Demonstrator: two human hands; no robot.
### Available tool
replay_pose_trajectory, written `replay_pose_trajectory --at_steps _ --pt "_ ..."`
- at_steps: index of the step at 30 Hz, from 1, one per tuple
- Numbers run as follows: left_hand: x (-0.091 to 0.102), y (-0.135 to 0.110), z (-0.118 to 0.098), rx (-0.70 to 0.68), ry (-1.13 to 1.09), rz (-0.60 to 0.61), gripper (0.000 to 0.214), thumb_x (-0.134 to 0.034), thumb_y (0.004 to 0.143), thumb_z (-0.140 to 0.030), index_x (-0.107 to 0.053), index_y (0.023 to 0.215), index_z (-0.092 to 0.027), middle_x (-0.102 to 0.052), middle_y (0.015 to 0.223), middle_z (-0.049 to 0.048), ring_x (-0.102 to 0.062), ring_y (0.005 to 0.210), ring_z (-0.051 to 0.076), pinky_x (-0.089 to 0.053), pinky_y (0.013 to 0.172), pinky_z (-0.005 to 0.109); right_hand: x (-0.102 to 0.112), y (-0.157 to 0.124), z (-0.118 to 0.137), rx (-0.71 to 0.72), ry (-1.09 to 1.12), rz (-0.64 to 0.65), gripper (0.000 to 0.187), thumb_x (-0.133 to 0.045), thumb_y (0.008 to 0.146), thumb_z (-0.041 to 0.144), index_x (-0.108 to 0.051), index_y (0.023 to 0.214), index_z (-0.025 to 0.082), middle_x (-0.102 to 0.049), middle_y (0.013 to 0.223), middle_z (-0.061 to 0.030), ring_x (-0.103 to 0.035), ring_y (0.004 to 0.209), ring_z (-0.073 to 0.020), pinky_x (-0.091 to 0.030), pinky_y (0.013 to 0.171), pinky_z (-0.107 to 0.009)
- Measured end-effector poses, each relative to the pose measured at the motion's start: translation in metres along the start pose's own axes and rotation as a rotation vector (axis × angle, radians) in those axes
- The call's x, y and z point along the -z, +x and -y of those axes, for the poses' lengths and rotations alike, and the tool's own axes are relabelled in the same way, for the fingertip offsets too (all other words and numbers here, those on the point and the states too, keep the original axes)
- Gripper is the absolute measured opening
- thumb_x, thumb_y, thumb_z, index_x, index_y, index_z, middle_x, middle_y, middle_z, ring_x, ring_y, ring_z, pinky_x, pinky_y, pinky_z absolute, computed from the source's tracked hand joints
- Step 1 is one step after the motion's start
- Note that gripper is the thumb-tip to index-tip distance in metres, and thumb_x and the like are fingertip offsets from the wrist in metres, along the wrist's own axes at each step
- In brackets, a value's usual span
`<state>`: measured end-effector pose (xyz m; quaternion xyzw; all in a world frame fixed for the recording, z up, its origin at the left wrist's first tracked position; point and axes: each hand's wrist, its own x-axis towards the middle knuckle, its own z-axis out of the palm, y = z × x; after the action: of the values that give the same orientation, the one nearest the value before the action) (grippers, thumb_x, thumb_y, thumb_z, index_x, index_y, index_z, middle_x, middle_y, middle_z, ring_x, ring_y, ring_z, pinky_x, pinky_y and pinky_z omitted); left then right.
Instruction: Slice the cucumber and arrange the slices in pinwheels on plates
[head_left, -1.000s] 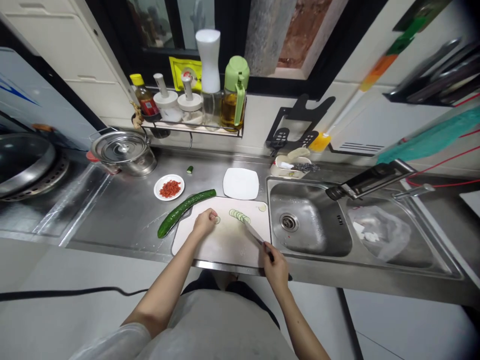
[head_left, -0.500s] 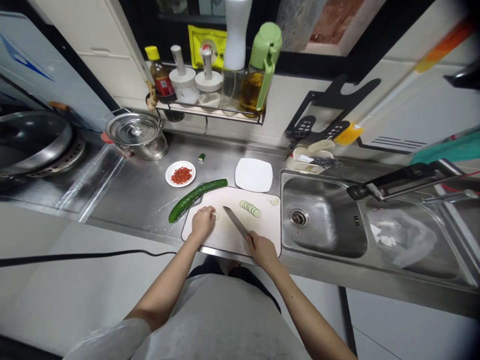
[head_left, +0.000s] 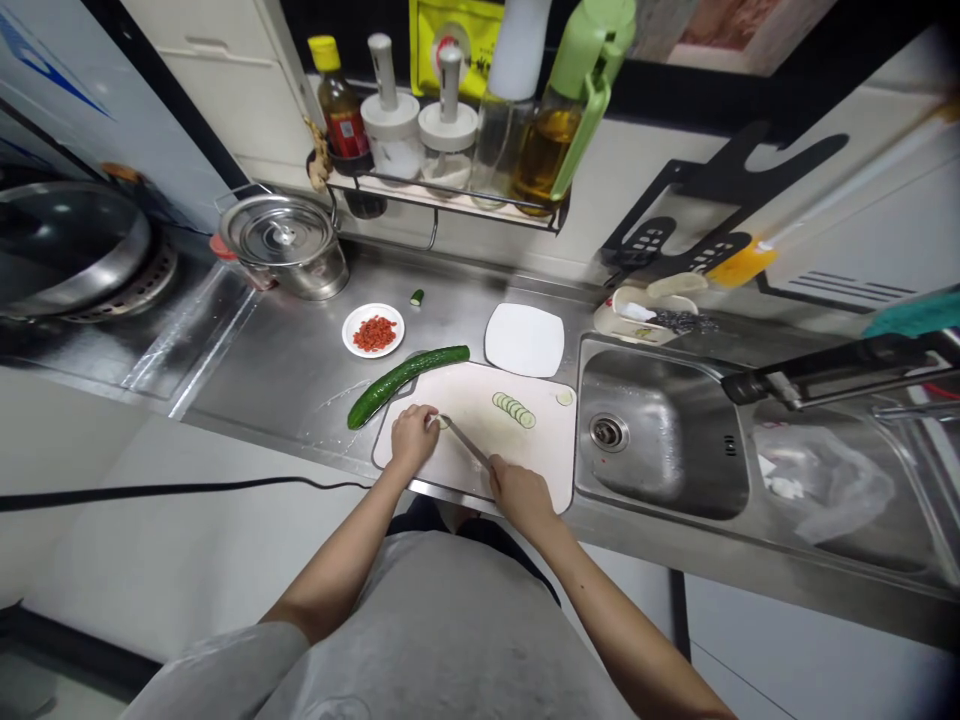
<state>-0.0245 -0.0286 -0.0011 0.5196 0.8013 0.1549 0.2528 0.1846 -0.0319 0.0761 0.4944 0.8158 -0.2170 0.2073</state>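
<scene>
Cucumber piece [head_left: 442, 423] apparently pinched by left hand [head_left: 415, 437] | judged light, crisp, slippery; best held by rim | knife [head_left: 469, 443], just beside those fingertips [head_left: 432, 412], gripped by right hand [head_left: 523, 497]

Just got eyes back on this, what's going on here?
A person's right hand holds a knife over a cutting board, its tip by the left hand. The left fingertips are at a small pale slice; whether they grip it is unclear. A row of cucumber slices lies on the board, and a long cucumber lies along its far left edge.
</scene>
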Motion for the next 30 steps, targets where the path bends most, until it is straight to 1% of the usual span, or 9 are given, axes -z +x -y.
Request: replay_pose_trajectory --at_steps 6,10,16,23,27,30 --pt "-0.001 0.000 0.001 -0.008 -0.016 -0.032 0.024 -0.056 0.082 -0.024 -0.067 0.103 -0.026 -0.064 0.093 0.0035 -0.056 0.093 0.020 -0.040 0.086 0.032 0.003 0.001 0.004 -0.015 -0.014 0.030 0.030 -0.027 0.098 0.027 -0.050 0.117 0.021 -0.069 0.088 -0.0083 -0.065 0.087 -0.0209 -0.038 0.067 -0.027" --pt "-0.001 0.001 0.000 -0.005 -0.011 -0.029 0.024 -0.057 0.081 -0.024 -0.067 0.103 -0.026 -0.064 0.093 0.0036 -0.056 0.094 0.020 -0.040 0.086 0.032 0.004 0.001 0.006 -0.025 -0.012 0.055 0.032 -0.027 0.098 0.027 -0.048 0.122 0.021 -0.069 0.090 -0.0092 -0.065 0.087 -0.0218 -0.039 0.069 -0.028" --pt "-0.001 0.001 0.000 0.001 -0.008 -0.026 0.024 -0.058 0.082 -0.027 -0.068 0.103 -0.027 -0.064 0.094 0.0036 -0.056 0.094 0.021 -0.040 0.084 0.032 0.007 0.002 0.009 -0.030 -0.023 0.086 0.032 -0.027 0.097 0.025 -0.048 0.121 0.020 -0.069 0.092 -0.0107 -0.065 0.090 -0.0221 -0.040 0.070 -0.029" --pt "0.000 0.000 0.000 -0.008 -0.021 -0.032 0.023 -0.058 0.081 -0.027 -0.069 0.102 -0.028 -0.064 0.093 0.0031 -0.055 0.093 0.020 -0.039 0.084 0.032 0.007 0.004 0.009 -0.018 -0.032 0.078 0.034 -0.029 0.096 0.021 -0.046 0.125 0.021 -0.069 0.090 -0.0111 -0.065 0.090 -0.0230 -0.041 0.070 -0.029" --pt "0.000 0.001 0.000 -0.012 -0.018 -0.027 0.024 -0.058 0.082 -0.027 -0.069 0.102 -0.029 -0.064 0.092 0.0030 -0.056 0.093 0.020 -0.040 0.084 0.032 0.008 0.005 0.010 -0.013 -0.042 0.073 0.032 -0.031 0.095 0.019 -0.047 0.122 0.020 -0.069 0.091 -0.0112 -0.065 0.091 -0.0229 -0.042 0.070 -0.029" --pt "-0.001 0.001 0.001 -0.010 -0.008 -0.028 0.023 -0.058 0.082 -0.028 -0.069 0.102 -0.029 -0.064 0.092 0.0031 -0.056 0.093 0.020 -0.040 0.084 0.032 0.010 0.007 0.012 -0.012 -0.055 0.092 0.032 -0.032 0.094 0.017 -0.048 0.121 0.019 -0.069 0.092 -0.0119 -0.065 0.091 -0.0234 -0.042 0.069 -0.029"
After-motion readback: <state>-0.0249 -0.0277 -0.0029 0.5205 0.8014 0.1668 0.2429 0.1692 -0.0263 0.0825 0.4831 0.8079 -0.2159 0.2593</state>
